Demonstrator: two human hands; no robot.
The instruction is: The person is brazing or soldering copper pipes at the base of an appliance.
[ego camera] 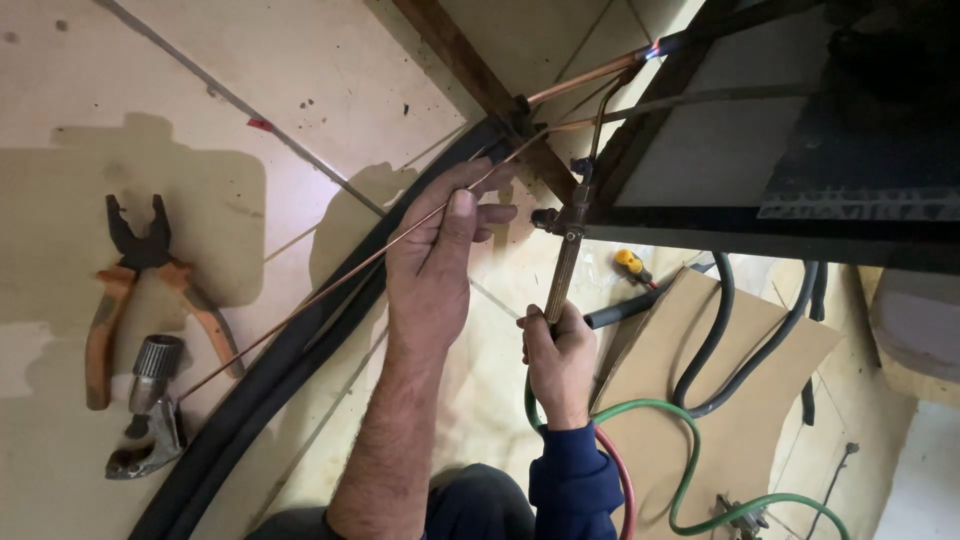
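A person's left hand (432,265) pinches a thin rod (330,283) between thumb and fingers, its tip angled toward a copper pipe (585,78), while the right hand (560,360) is wrapped around the handle of a torch (570,250) whose small blue flame (652,50) plays on the pipe near a dark metal frame (640,130). The flame could likely scorch the black insulated hose (280,370) if it drifts. The rod looks slender, straight and coppery. Pliers (140,290) and a pipe cutter (150,410) lie on the tiled floor (300,80).
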